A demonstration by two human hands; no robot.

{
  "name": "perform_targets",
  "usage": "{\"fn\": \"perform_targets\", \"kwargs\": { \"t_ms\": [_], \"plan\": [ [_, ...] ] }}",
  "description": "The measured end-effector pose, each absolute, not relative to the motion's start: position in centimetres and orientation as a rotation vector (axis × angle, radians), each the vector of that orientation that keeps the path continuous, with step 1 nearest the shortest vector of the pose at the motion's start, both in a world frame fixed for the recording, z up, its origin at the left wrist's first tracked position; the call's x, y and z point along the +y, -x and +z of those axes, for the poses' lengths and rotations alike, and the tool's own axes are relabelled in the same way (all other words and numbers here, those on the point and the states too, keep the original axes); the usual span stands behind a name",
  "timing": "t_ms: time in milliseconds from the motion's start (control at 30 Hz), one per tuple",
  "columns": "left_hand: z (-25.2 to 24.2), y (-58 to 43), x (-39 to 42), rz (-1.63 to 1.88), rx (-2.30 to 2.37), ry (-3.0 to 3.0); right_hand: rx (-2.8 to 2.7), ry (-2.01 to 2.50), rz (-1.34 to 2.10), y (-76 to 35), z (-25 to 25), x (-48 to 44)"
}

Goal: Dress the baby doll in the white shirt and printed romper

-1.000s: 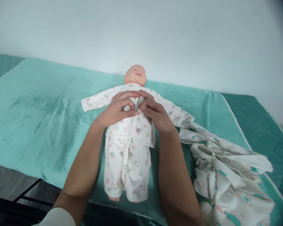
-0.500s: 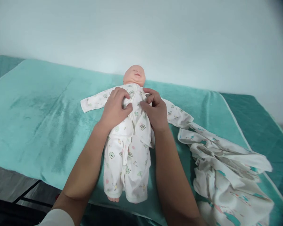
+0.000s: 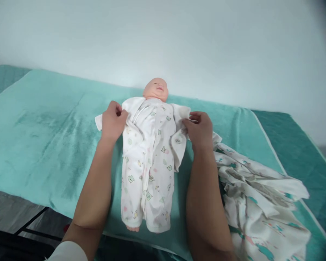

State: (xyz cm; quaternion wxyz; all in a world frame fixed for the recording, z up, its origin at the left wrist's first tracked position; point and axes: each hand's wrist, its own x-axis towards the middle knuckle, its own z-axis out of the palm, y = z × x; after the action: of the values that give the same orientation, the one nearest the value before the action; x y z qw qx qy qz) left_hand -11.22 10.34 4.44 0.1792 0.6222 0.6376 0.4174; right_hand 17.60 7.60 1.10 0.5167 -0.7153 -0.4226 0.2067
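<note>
A baby doll [image 3: 155,90] lies on its back, head toward the wall. It wears white printed trousers [image 3: 146,188] reaching high over the chest, and a white printed baby jacket [image 3: 133,105] spread apart at the front. My left hand [image 3: 114,121] pinches the jacket's front flap on the left side of the picture. On the other side, the opposite flap is between the fingers of my right hand [image 3: 199,128]. Both flaps are drawn outward, showing their plain inside. Part of each sleeve is hidden behind my hands.
A crumpled white cloth with teal prints [image 3: 271,217] lies to the right of the doll. Beneath everything is a teal cover [image 3: 57,145] on a table against a pale wall [image 3: 163,40]. Dark floor and a black frame [image 3: 29,221] show at the lower left.
My hands have moved apart from the doll's chest, left hand leftward and right hand rightward. The jacket front has opened with them, uncovering the upper part of the trousers.
</note>
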Motion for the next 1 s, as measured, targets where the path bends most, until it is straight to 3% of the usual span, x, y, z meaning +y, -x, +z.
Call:
{"fn": "perform_targets", "kwargs": {
  "t_ms": [133,200,367,467,633,1000],
  "plan": [
    [3.6,14.0,10.7,0.764,2.158,-1.792,-1.103,1.836,0.12,-20.9,0.9,6.9],
    [3.4,14.4,10.5,0.777,2.222,-1.835,-1.224,1.722,0.051,-20.4,1.1,6.6],
    [4.4,12.8,9.4,1.151,2.192,-1.989,-1.495,1.411,0.194,-15.2,1.9,6.6],
    [4.8,11.1,9.1,1.264,1.882,-2.225,-1.473,1.338,0.434,-13.2,1.5,7.0],
    [3.7,9.6,10.3,0.987,1.477,-2.424,-1.487,1.423,0.396,-14.0,0.2,8.7],
    [1.9,11.7,12.5,0.655,1.794,-2.416,-1.663,1.635,0.074,-15.6,-1.3,11.2]
  ]
}}
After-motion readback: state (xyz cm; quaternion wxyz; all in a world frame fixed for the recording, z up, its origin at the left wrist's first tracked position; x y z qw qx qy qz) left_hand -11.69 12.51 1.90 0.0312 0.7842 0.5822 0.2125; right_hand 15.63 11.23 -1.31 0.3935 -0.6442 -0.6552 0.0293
